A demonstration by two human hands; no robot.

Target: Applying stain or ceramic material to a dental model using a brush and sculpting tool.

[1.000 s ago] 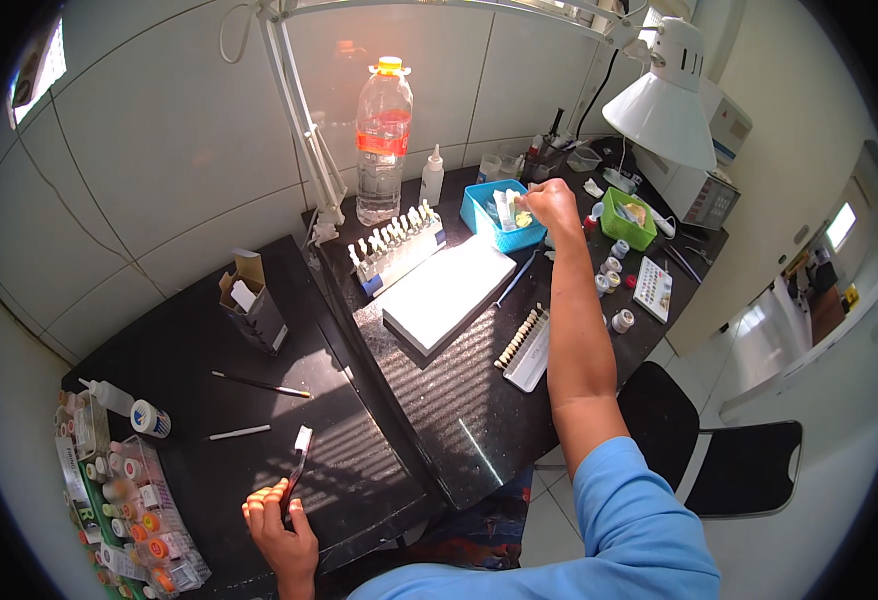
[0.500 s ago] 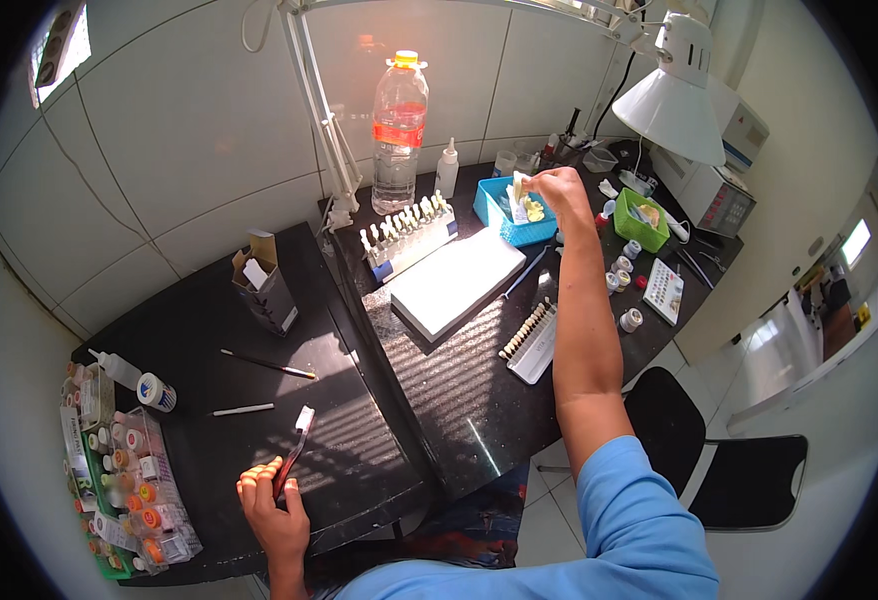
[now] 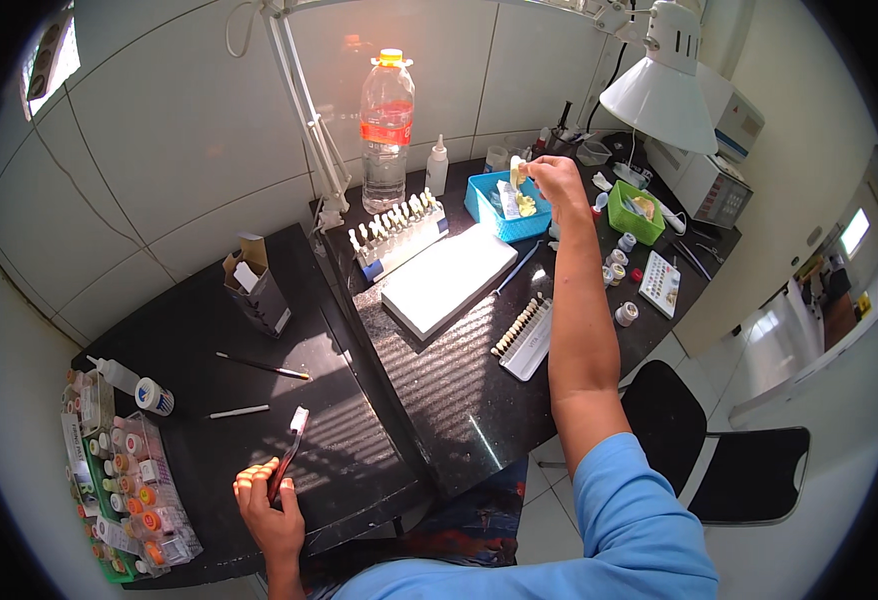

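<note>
Head view: I observe the right hand (image 3: 556,182), fingers pinching a pale-yellow, crumpled, soft-looking piece (image 3: 516,172) over a blue, rectangular plastic basket (image 3: 504,228). I record the left hand (image 3: 273,508), fingers curled around the slender, dark-red handle of a white-bristled toothbrush (image 3: 297,436) at the black surface (image 3: 359,475).

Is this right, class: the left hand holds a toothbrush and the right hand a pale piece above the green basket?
Wrong colour: the head view shows the right hand holding the pale piece above the blue basket. The left hand does hold a toothbrush.
</note>
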